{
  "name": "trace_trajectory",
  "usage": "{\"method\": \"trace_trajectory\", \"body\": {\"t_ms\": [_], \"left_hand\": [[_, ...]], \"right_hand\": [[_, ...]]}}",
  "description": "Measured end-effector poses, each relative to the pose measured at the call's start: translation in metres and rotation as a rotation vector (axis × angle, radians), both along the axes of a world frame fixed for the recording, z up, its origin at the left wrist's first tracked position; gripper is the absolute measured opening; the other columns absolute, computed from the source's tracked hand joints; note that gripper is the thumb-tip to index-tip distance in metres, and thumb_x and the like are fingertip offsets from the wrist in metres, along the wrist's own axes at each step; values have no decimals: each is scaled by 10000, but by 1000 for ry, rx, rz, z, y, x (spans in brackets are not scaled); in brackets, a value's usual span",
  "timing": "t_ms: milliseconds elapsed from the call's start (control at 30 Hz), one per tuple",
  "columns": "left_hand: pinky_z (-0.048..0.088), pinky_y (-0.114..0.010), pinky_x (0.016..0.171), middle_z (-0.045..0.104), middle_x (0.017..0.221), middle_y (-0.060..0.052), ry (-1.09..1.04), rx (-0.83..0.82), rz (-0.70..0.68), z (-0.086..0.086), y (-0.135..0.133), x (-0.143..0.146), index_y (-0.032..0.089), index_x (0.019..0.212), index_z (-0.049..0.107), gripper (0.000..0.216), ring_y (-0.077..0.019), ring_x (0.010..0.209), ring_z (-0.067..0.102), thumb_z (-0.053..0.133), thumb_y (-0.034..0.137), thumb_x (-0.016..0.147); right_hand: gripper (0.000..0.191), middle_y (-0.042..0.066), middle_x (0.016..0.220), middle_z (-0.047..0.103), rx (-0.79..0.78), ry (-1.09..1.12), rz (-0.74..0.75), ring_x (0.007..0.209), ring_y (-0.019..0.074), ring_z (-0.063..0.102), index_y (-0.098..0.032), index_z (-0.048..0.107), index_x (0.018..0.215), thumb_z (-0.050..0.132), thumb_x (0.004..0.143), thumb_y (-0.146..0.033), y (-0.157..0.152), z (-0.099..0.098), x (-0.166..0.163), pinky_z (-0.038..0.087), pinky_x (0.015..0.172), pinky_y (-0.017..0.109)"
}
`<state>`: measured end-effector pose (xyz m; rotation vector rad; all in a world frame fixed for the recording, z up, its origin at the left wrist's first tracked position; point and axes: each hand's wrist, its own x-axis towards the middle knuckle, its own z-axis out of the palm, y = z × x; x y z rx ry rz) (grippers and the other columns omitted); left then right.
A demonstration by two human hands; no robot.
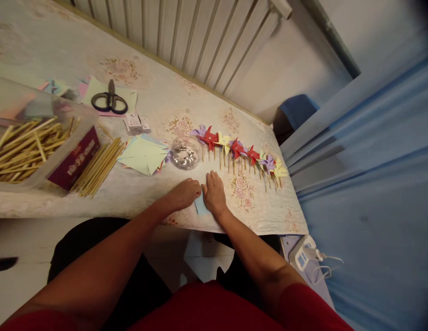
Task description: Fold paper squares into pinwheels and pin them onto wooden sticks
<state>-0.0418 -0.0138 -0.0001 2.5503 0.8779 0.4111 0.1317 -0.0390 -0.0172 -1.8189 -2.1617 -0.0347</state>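
A light blue sheet of paper lies near the table's front edge, partly covered by both hands. My left hand is closed at its left side, with curled fingers at the paper's edge. My right hand rests over its right side, fingers stretched forward and lying flat. Just beyond the hands stands a clear round container of small shiny metal fasteners. To its left lies a stack of slit coloured paper squares. Finished paper pinwheels on sticks lie in a row to the right.
On the left are a clear plastic bin of wooden sticks, a bundle of sticks, black-handled scissors on paper, and small white boxes. A radiator lines the back. Blue curtain and a power strip are at right.
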Motion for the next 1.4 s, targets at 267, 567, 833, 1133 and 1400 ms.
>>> {"method": "trace_trajectory", "body": {"t_ms": [267,567,833,1133,1400], "left_hand": [[437,-367,908,673,891,-84,-9,17,35,-5,0,2,142,836,676,210,-210,901,599,491,165,932],[468,-370,908,660,917,-70,-245,-2,206,-22,-5,-2,181,869,634,190,-212,930,574,451,178,921],[508,-410,894,677,887,-77,-289,-51,341,-25,-2,-4,183,824,649,211,-221,908,599,448,199,889],[359,-483,1174,520,1477,-144,-246,206,335,-2,-16,84,117,1319,573,447,-243,1448,374,344,143,936],[219,-508,1220,334,1607,-162,151,170,484,-28,-15,84,100,1478,446,554,-303,1510,243,374,338,984]], "right_hand": [[570,199,1598,322,-89,-107,-71,1507,291,242,-61,379,1499,379,1027,-380,0,0,-6,207,1211,485],[623,207,1596,321,-60,-85,-92,1497,310,255,-50,336,1519,370,1025,-427,-14,-6,5,213,1197,492],[593,214,1585,342,-69,-77,-117,1494,321,260,-45,373,1502,394,1019,-389,-51,-10,33,210,1196,505],[555,234,1570,358,-62,-42,-112,1491,325,275,-17,395,1484,386,1008,-302,-58,-8,35,199,1198,523],[554,233,1573,354,-69,-2,-115,1502,323,252,-30,412,1478,393,1011,-327,-57,-8,34,197,1196,529]]}}
